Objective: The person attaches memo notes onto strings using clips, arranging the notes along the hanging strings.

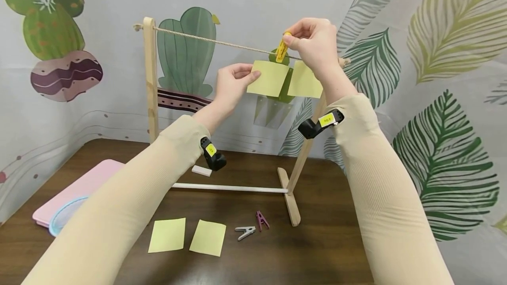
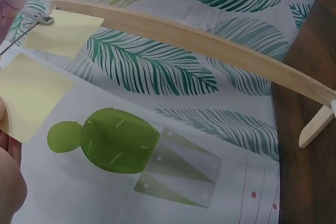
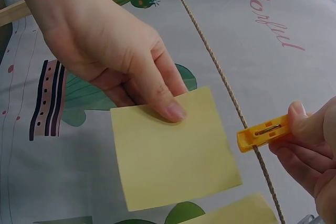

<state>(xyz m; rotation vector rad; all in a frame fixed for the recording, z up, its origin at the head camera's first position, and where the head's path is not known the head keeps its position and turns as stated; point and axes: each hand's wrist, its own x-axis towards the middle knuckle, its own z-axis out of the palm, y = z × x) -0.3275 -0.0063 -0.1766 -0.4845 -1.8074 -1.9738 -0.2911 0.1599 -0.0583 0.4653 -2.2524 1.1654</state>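
Observation:
My left hand (image 1: 230, 85) pinches a yellow sticky note (image 1: 268, 78) by its left edge, just under the rope. Above that note, my right hand (image 1: 317, 44) squeezes a yellow clothespin (image 1: 281, 51) between thumb and fingers. In the right wrist view the clothespin's tip lies across the rope (image 3: 215, 64), while the held note is a little apart from the rope. A second sticky note (image 1: 304, 82) hangs to the right, partly behind my right hand. The left wrist view shows a grey clothespin (image 2: 44, 19) at its top.
The rope runs between wooden posts (image 1: 151, 78), with a white bar (image 1: 233, 187) low between them. On the table (image 1: 317, 250) lie two sticky notes (image 1: 167, 235), a grey clothespin (image 1: 245, 232), a purple clothespin (image 1: 261, 220), a white block (image 1: 201, 170) and a pink case (image 1: 79, 188).

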